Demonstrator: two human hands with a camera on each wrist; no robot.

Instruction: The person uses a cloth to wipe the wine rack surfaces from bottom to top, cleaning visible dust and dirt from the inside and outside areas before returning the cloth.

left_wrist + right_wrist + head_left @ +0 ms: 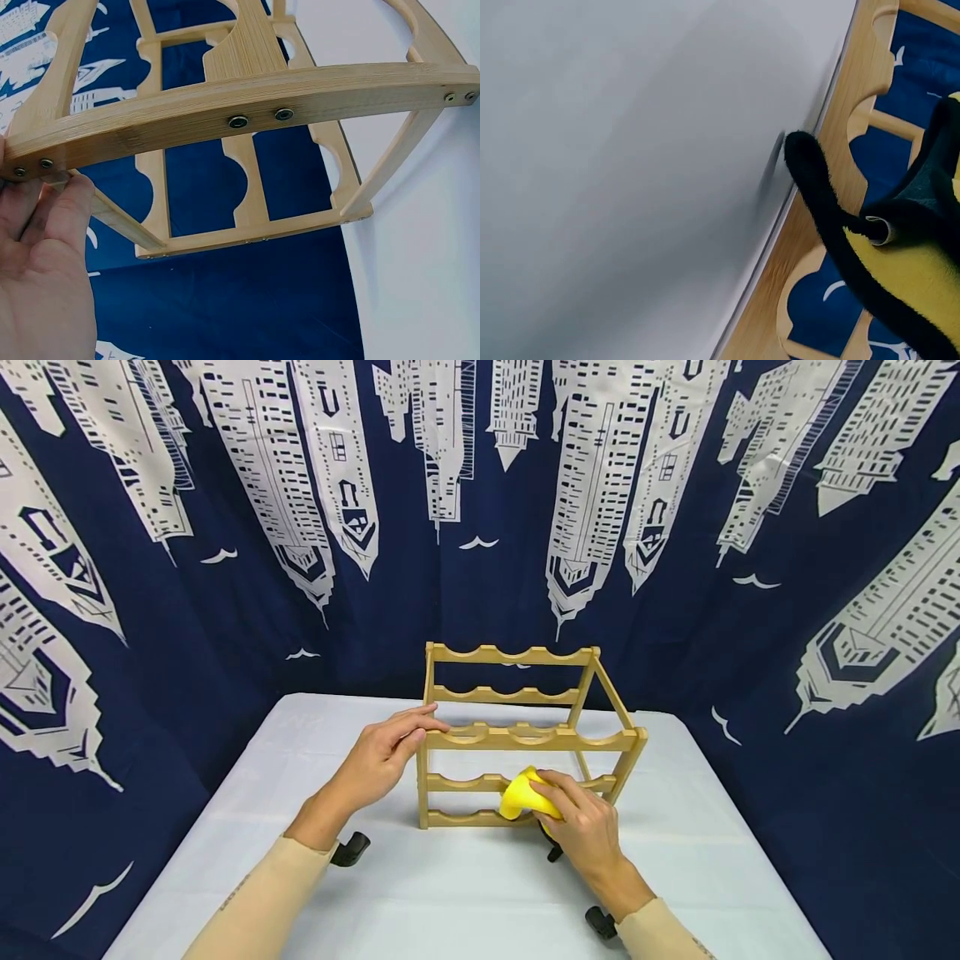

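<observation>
A wooden rack (525, 740) with scalloped rails stands on the white table. At its upper left front corner, my left hand (378, 760) grips the frame with fingers over the top and thumb lower down. The left wrist view shows that hand (45, 262) at the end of a curved side bar (180, 120) with screw heads. My right hand (581, 822) holds a bunched yellow cloth (525, 797) at the front lower rails. In the right wrist view the cloth (907, 277) has black edging and hangs by the bottom rail; the right hand is out of sight there.
The white table (450, 893) extends around the rack. A dark blue curtain (450, 602) printed with white buildings hangs behind and at the sides. Black devices (351, 850) sit at both wrists.
</observation>
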